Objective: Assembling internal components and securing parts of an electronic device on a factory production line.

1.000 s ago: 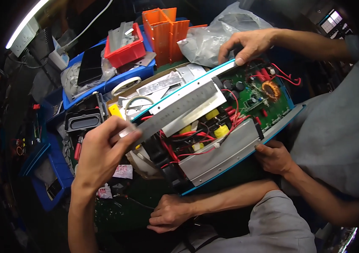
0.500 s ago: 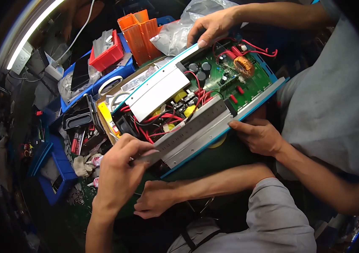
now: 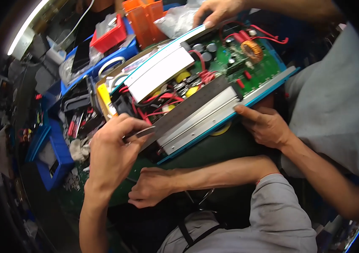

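Observation:
A long steel ruler slants across the near side of an opened electronic device with blue edges. Its near end is pinched between the thumb and fingers of my left hand. Inside the case lie red wires, a green circuit board, a copper coil and a white metal block. My right hand rests in a closed fist at the table's near edge, apart from the device; nothing shows in it. A co-worker's hands grip the far and near sides of the case.
Behind the device stand a red bin, orange plastic holders and a clear plastic bag. To the left are a blue tray, a black tray and a crumpled cloth. The co-worker's body is close on the right.
The device now appears higher in view and slightly to the right. The ruler lies at a steeper slant and shows a darker face. My left hand has risen slightly; my right stays a fist.

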`<control>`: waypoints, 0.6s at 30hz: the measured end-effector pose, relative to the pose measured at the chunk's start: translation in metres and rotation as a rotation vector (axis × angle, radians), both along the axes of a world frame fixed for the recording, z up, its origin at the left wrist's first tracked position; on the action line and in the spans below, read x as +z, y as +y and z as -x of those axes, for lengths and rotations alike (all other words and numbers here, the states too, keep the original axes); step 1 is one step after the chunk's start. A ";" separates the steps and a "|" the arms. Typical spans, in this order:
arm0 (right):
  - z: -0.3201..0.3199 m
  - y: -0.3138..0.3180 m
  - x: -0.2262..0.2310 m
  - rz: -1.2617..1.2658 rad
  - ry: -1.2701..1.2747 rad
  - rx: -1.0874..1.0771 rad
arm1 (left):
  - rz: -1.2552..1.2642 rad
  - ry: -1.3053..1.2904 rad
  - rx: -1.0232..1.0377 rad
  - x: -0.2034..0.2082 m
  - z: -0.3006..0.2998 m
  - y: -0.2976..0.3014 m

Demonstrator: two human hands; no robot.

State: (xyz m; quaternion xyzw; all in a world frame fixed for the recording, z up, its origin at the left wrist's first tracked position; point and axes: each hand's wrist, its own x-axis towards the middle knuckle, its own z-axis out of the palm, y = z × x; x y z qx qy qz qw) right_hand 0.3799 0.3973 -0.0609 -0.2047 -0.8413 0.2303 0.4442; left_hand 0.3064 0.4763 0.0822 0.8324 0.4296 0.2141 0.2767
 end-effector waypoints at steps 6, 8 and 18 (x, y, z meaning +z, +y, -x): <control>-0.004 0.002 0.000 0.007 0.001 0.027 | 0.080 -0.018 -0.056 0.001 0.000 0.003; -0.001 0.003 0.000 0.006 0.000 0.037 | 0.092 -0.018 -0.053 0.000 0.003 0.003; -0.006 0.002 0.002 0.025 -0.045 0.027 | 0.149 -0.027 -0.080 0.001 0.002 0.011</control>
